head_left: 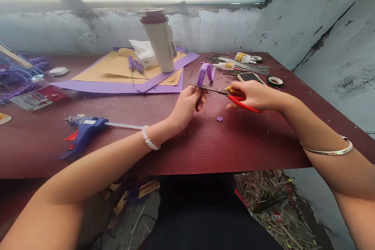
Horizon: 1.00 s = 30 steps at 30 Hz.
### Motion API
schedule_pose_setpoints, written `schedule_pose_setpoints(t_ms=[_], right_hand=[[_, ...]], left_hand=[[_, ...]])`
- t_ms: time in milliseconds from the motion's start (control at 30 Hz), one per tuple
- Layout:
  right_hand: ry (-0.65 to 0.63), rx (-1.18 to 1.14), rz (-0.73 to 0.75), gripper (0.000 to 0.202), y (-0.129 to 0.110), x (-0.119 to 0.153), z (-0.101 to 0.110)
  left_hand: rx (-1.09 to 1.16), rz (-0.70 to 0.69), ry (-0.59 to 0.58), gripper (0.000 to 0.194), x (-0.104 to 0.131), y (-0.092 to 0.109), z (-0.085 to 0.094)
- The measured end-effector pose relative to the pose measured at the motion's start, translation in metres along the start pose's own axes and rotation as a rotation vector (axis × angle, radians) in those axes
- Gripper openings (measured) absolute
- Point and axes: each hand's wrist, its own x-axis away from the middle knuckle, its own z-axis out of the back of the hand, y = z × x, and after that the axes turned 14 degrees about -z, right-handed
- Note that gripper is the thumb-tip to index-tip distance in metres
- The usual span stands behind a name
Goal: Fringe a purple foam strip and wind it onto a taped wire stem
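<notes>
We pinch a folded strip of purple paper (204, 73) in our left hand (187, 104), fingers (200, 101) closed around its lower end so the strip rises above them. Our right hand (254, 94) grips the red-and-yellow-handled scissors (225, 93), fingers wrapped through the loops; the blades run leftward and meet the strip just above our left fingers. A small purple paper scrap (219, 118) lies on the dark red bench (205, 144) below and between both hands. A blue glue gun (83, 134) rests well left of our left fingers.
</notes>
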Motion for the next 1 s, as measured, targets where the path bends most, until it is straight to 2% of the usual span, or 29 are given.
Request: schedule_pose_setpoints(t_ms=[200,600,1000], right_hand=[[0.014,0.034,0.089,0.031,0.0001,0.0015,0.0014],[0.146,0.105,0.09,0.028,-0.001,0.0001,-0.0018],[0.081,0.096,0.059,0.03,0.002,0.0011,0.0048]], left_hand=[[-0.023,-0.03,-0.057,0.031,0.0016,0.0007,0.0005],[0.031,0.002,-0.008,0.034,0.001,0.0005,-0.0007],[0.061,0.029,-0.061,0.032,0.0031,0.0015,-0.0004]])
